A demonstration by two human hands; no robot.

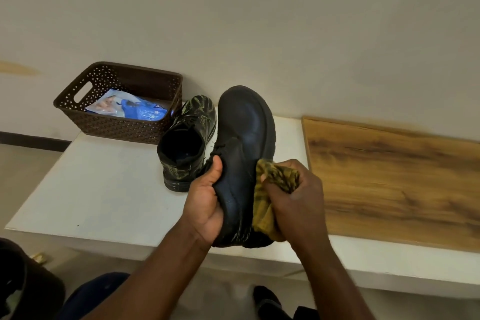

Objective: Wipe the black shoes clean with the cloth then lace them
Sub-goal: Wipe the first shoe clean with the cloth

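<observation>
The left hand (205, 200) grips the heel part of a black leather lace-up shoe (244, 153) and holds it above the white table (104, 189), toe pointing away. The right hand (293, 195) is closed around a crumpled yellow patterned cloth (270, 189), which touches the shoe's right side. A second black shoe (185, 143) stands on the table beside a brown perforated plastic basket (117, 127).

left hand (205, 197) gripping black shoe (244, 153), right hand (296, 195) pressing yellow cloth (270, 189) against it
</observation>
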